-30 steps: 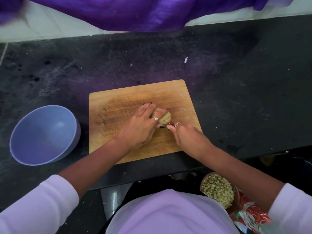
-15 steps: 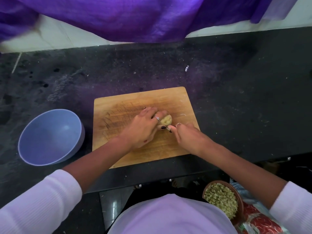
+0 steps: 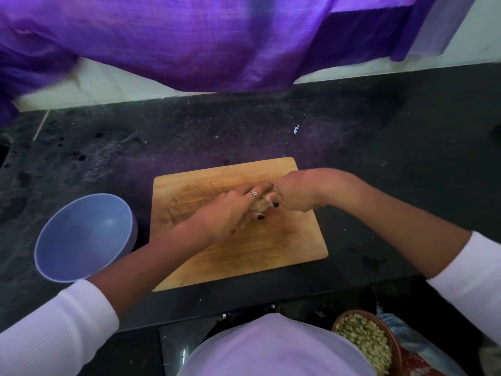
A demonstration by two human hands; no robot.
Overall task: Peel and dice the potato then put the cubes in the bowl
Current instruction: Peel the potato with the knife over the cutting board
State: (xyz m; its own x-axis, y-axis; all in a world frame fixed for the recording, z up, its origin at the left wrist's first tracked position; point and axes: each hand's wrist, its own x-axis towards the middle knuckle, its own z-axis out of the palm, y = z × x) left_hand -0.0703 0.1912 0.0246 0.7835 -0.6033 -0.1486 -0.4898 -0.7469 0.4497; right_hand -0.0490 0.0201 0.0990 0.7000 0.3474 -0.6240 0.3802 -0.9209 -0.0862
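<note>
A: Board [image 3: 284,256] as landmark. Where's the potato [image 3: 259,205]?

B: On the board, toward its far right quarter. Mostly hidden; only a pale sliver shows between the two hands.

A: Left hand [image 3: 232,213]?

B: Over the potato from the near-left side, fingers curled round it, thumb tucked under. That grip is closed on the potato and pins it to the board.

A: Right hand [image 3: 291,195]?

B: Touching the potato's right side, fingers curled into a fist as if round a handle. No blade or peeler clearly visible, too blurred. So: grip closed, on what I cannot tell.

A: Step in hand?

B: My read: peeling or first cuts. No cubes on the board, and the bowl [image 3: 81,270], on the table just left of the board, holds nothing I can see.

A: How to do it well?

B: Keep the potato flat against the board so it cannot roll. Left fingertips curled back, knuckles toward the tool. Short strokes directed away from the holding hand. Turn the potato between strokes instead of reaching round it. The hands are touching, so a slip is the main risk.

A: Anything else nearby?

B: Purple cloth [image 3: 189,39] hanging beyond the board's far edge.
</note>
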